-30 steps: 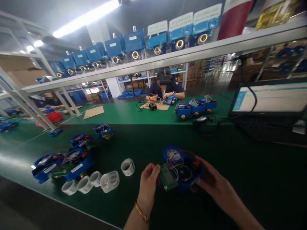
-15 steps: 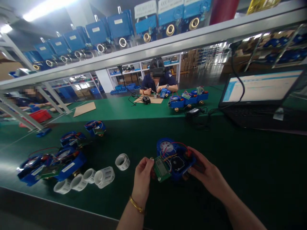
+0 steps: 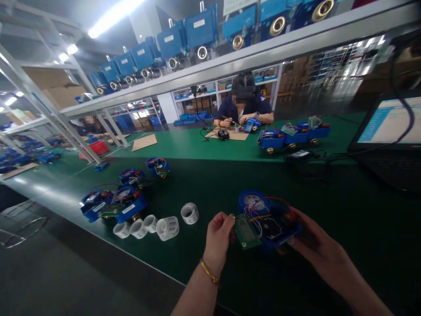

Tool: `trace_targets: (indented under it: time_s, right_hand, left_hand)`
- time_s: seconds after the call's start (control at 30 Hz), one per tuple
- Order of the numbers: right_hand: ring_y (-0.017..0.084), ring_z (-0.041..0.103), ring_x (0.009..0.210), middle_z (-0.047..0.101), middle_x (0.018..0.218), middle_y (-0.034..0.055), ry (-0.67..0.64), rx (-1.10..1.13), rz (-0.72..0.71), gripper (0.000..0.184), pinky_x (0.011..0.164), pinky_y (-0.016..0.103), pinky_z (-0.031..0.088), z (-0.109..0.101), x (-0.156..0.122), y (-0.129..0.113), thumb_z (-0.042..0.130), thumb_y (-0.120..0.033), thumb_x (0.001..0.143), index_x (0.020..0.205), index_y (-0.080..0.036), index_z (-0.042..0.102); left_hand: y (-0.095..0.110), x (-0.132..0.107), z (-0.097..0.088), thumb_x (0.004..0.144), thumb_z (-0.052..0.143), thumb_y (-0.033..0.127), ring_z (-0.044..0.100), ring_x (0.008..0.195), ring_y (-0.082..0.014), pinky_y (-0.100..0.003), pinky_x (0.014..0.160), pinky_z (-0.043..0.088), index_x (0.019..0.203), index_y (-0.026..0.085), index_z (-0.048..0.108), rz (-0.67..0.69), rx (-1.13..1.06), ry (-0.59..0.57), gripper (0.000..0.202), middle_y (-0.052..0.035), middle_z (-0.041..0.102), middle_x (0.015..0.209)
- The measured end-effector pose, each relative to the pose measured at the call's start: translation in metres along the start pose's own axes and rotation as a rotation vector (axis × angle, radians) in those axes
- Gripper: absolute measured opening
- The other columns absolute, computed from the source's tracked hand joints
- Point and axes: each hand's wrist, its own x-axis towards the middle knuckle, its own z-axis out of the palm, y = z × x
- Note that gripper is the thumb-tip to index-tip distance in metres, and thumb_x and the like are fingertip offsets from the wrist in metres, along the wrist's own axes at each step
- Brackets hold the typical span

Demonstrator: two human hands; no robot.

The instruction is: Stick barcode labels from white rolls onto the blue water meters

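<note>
Between my hands is a blue water meter (image 3: pixel 271 224) with its housing uncovered, showing a round dial and coloured wires. My left hand (image 3: pixel 219 235) pinches the left edge of a green circuit board (image 3: pixel 246 231) with a small grey display. Thin wires run from this board into the housing. My right hand (image 3: pixel 315 245) grips the right side of the meter, its fingers partly hidden behind the blue body. To the left of my left hand stand several rolls of white labels (image 3: pixel 168 228).
More uncovered blue meters (image 3: pixel 130 206) sit at the left. A laptop (image 3: pixel 388 136) and a black adapter (image 3: pixel 299 154) are at the right. Across the bench a co-worker (image 3: pixel 243 105) handles a blue meter. Finished-looking blue units (image 3: pixel 201 26) line the metal shelf (image 3: pixel 184 72) overhead.
The camera has turned left, so the whole scene sits further right in view. Both hands keep the same hold on the board and the meter.
</note>
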Motion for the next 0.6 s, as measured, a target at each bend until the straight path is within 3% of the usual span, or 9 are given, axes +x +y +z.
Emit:
trace_targets:
  time_s: [0.2, 0.6]
  right_hand:
    - [0.032, 0.043, 0.116, 0.042, 0.132, 0.0082, -0.017, -0.001, -0.064, 0.079, 0.096, 0.044, 0.042, 0.002, -0.004, -0.013, 0.061, -0.059, 0.075, 0.138, -0.024, 0.029]
    - [0.031, 0.045, 0.115, 0.043, 0.131, 0.0066, -0.014, 0.030, -0.068, 0.075, 0.095, 0.044, 0.042, 0.004, -0.006, -0.016, 0.062, -0.054, 0.077, 0.138, -0.025, 0.029]
  left_hand:
    - [-0.002, 0.001, -0.004, 0.072, 0.062, 0.041, 0.041, 0.047, -0.0044, -0.016, 0.046, 0.033, 0.064, 0.017, 0.047, -0.006, 0.005, -0.022, 0.030, 0.0071, 0.045, 0.055]
    - [-0.004, 0.003, -0.004, 0.070, 0.063, 0.042, 0.041, 0.046, -0.0048, -0.017, 0.045, 0.032, 0.063, 0.016, 0.047, 0.002, 0.007, -0.016, 0.032, 0.0067, 0.045, 0.053]
